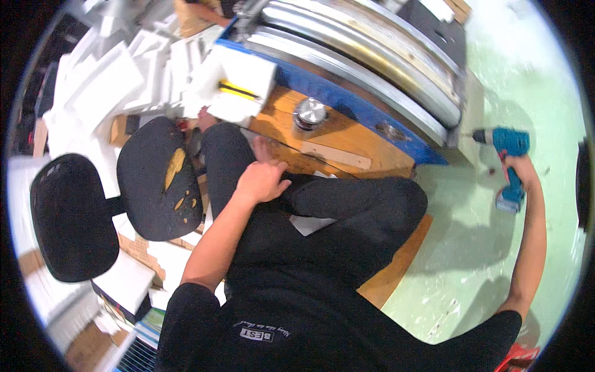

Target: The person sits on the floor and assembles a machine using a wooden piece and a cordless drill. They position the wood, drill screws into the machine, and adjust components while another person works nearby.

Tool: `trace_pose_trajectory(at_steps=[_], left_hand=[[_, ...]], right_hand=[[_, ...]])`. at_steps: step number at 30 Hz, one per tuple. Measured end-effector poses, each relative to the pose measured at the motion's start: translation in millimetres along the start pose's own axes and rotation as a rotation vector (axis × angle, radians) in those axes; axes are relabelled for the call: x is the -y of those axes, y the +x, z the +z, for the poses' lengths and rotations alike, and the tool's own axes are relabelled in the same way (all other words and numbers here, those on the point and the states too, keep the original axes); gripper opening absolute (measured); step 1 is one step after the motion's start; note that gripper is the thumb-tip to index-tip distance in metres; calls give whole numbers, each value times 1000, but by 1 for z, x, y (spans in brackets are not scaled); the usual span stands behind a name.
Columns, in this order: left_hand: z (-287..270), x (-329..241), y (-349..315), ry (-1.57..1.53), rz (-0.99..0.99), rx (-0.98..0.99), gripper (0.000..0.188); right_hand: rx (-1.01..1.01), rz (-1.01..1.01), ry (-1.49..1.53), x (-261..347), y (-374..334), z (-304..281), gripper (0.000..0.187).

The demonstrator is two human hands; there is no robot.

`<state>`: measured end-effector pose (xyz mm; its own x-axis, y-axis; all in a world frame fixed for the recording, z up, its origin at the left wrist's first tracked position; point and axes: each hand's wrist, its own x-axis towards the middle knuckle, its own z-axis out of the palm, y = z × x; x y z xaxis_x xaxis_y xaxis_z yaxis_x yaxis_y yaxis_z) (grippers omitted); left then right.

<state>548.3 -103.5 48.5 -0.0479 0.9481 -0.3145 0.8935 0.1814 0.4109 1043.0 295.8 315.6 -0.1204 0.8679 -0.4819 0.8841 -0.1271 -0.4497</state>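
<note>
A cordless drill (513,141), teal with a dark chuck and a grey-blue battery base, is held in the right grip (522,170) over the green floor (455,239), chuck pointing left, base toward the person.

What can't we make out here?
All in the head view:
Teal and black cordless drill: tip too blurred to confirm a bit.
Left hand: palm hidden by its own back.
Red object: cut off at the lower right rim.
Blue framed machine with metal rollers: far side cut off by the top edge.
</note>
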Motion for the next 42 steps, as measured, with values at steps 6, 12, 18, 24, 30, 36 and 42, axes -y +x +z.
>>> trace_pose_trajectory(at_steps=[6, 12, 18, 24, 30, 36, 42], left_hand=[[6, 5, -1, -45, -14, -1, 40], [-3, -6, 2, -130, -55, 9, 36], [-10, -13, 4, -118, -62, 50, 35], [-6, -9, 5, -93, -60, 40, 35], [-6, -8, 6, -133, -35, 32, 36], [-3, -6, 6, -105, -24, 35, 38], [-4, -8, 5, -6, -42, 91, 37]], right_hand=[[-5, -111, -60, 2, 16, 2, 21], [-102, -160, -357, 10, 10, -2, 14], [-96, -143, -224, 24, -7, 12, 11], [-158, -76, -185, 22, -10, 18, 10], [-156, -98, -185, 21, -15, 16, 12], [-189, -107, -138, 21, -25, 15, 16], [-261, -192, -60, 31, -15, 4, 18]])
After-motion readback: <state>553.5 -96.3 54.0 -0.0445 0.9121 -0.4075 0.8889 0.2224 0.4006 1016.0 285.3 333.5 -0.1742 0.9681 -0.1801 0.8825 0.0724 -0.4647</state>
